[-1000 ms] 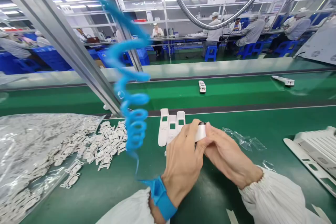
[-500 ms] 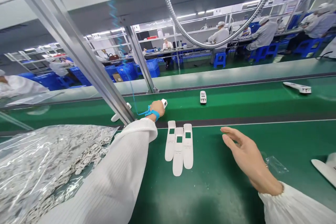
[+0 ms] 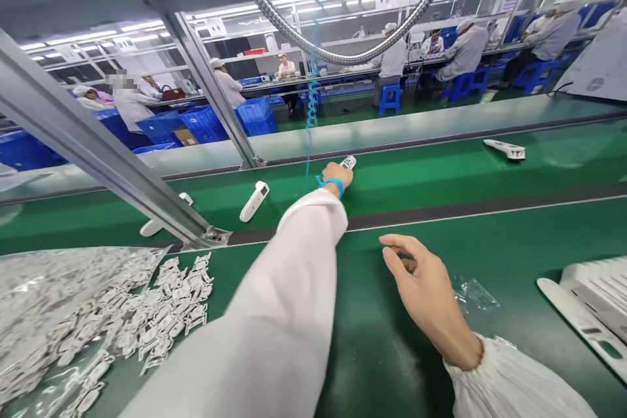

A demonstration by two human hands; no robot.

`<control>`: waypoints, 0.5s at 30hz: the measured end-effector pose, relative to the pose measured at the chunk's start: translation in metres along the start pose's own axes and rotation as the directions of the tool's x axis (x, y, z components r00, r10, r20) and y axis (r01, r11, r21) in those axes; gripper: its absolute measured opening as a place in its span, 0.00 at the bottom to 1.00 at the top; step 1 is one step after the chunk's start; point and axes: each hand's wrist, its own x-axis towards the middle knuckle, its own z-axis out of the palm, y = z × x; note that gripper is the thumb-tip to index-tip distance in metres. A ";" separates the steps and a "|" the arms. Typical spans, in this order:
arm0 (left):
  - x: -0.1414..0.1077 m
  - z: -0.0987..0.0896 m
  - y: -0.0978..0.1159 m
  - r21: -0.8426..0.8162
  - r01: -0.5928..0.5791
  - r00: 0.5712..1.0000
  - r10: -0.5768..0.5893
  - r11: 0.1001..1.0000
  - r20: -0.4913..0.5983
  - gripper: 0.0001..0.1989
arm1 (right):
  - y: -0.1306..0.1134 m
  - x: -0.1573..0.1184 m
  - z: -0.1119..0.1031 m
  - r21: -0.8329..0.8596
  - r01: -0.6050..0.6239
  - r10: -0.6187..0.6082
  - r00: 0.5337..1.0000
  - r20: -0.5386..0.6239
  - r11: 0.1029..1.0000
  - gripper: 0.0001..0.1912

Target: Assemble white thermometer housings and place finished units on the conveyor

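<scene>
My left hand (image 3: 337, 175), with a blue wrist strap, reaches across to the green conveyor belt. Its fingers are closed on a white handheld device (image 3: 349, 162); the device's far end shows beyond the hand. To the left, another white handheld device (image 3: 255, 201) with a small dark window lies on the belt. My right hand (image 3: 425, 281) hovers over the near green table, thumb and fingers apart, holding nothing. Crumpled clear plastic film (image 3: 475, 294) lies beside it. My left sleeve covers the middle of the near table.
Small white plastic parts (image 3: 183, 294) spill from a clear bag (image 3: 73, 287) at left. A metal post (image 3: 122, 163) slants across the left side. White shells (image 3: 595, 300) lie at right. Another device (image 3: 507, 149) rests farther along the belt. A metal hose (image 3: 343, 57) hangs overhead; people sit behind.
My left hand has let go of one white handheld device, moved right along the belt and closed on another. My view has shifted right; the three white covers are now out of sight.
</scene>
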 end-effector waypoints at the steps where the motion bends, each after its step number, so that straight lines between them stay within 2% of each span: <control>1: -0.004 -0.012 0.002 -0.026 -0.012 1.000 0.011 1.000 -0.023 0.16 | -0.001 0.000 -0.001 0.008 -0.004 0.004 1.000 -0.004 1.000 0.17; 3: -0.019 -0.045 0.006 -0.069 -0.075 0.995 0.070 0.995 -0.076 0.20 | -0.003 -0.002 -0.003 0.032 0.019 -0.019 1.000 -0.007 0.999 0.16; 5: -0.045 -0.082 0.011 -0.178 -0.190 0.980 0.175 0.966 -0.095 0.27 | -0.007 -0.005 -0.004 0.051 0.078 -0.077 0.997 -0.018 0.996 0.15; 6: -0.064 -0.099 0.013 -0.265 -0.238 0.971 0.224 0.934 -0.083 0.29 | -0.011 -0.008 -0.004 0.053 0.114 -0.112 0.993 -0.029 0.992 0.14; 8: -0.108 -0.124 0.014 -0.484 -0.259 0.956 0.294 0.835 -0.005 0.25 | -0.021 -0.014 -0.004 0.036 0.194 -0.192 0.980 -0.044 0.980 0.13; 10: -0.156 -0.132 0.010 -0.566 -0.146 0.951 0.273 0.811 0.147 0.19 | -0.032 -0.021 -0.003 0.002 0.307 -0.307 0.951 -0.037 0.952 0.12; 12: -0.201 -0.125 0.000 -0.488 -0.049 0.932 0.215 0.871 0.291 0.17 | -0.040 -0.028 -0.002 -0.062 0.459 -0.459 0.888 0.015 0.886 0.12; 15: -0.248 -0.100 -0.020 -0.303 -0.083 0.930 0.183 0.949 0.319 0.19 | -0.041 -0.036 -0.001 -0.285 0.655 -0.651 0.749 0.124 0.700 0.09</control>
